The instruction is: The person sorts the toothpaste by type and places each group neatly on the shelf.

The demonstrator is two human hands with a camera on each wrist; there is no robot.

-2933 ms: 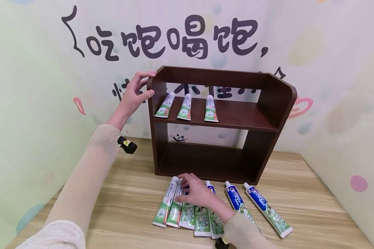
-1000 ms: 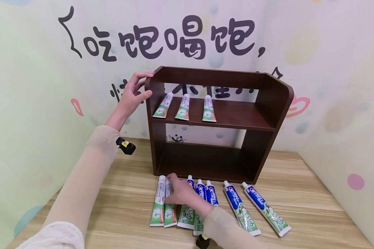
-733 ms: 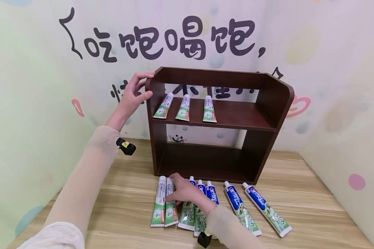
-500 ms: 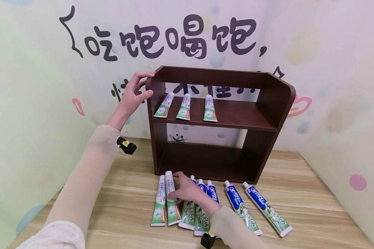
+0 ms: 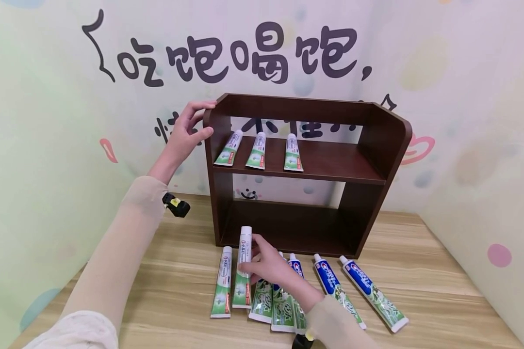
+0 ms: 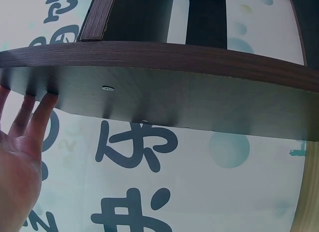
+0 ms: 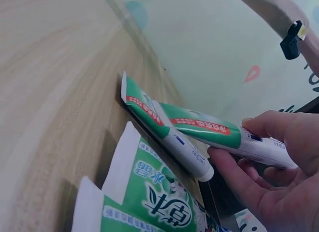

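Note:
My right hand [image 5: 270, 266] pinches a white-and-green toothpaste tube [image 5: 246, 247] between thumb and fingers, its cap end raised toward the shelf. In the right wrist view the held tube [image 7: 202, 127] crosses above a matching one. That matching tube [image 5: 221, 283] lies on the table just to the left. My left hand [image 5: 185, 128] rests at the upper left corner of the dark brown two-tier shelf [image 5: 303, 175]. Straight fingers touch its outer side panel [image 6: 164, 95] in the left wrist view. Three white-and-green tubes [image 5: 293, 155] lean in a row on the upper tier.
Blue-and-green Crest tubes lie right of the held one: several close together [image 5: 281, 310], partly behind my right hand, and two spaced apart, one [image 5: 338, 291] nearer and one [image 5: 375, 293] farthest right. The wooden table [image 5: 170, 291] meets printed walls at the back and sides.
My right hand has moved left from over the middle tubes, taken hold of the second white-and-green tube, and raised it slightly toward the shelf. The left hand stays at the shelf corner.

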